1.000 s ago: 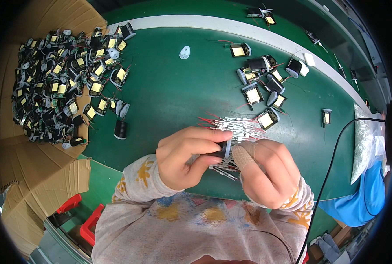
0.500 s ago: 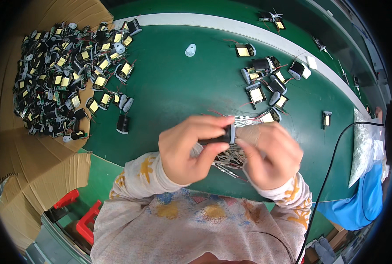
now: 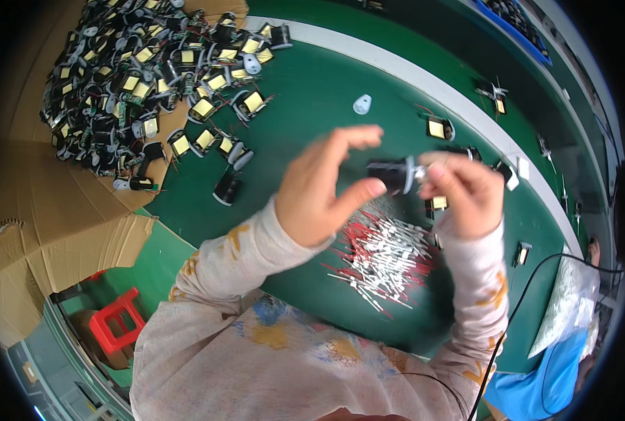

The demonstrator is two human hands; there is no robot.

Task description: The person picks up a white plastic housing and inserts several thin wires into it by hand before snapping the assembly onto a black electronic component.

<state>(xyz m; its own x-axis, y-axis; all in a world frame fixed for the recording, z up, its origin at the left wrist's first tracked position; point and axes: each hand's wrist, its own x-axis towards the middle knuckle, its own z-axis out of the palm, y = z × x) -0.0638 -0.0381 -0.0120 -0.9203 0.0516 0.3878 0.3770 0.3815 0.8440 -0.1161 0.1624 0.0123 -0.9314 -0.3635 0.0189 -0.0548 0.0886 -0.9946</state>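
Both hands pinch one small black coil part (image 3: 391, 173): left hand (image 3: 323, 189) at nine o'clock, right hand (image 3: 463, 193) at three.

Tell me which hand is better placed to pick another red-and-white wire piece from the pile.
Left. The left hand only pinches the black part with its thumb, fingers spread. The right hand grips it closed, though both hover above the pile.

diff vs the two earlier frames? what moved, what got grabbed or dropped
Both hands rose from just above the pile of red and white leads to well clear of it. The left hand and right hand still hold the small black component between them; the left fingers have opened out, thumb still on it. Nothing was dropped. The heap of components on the cardboard and the green table look unchanged.
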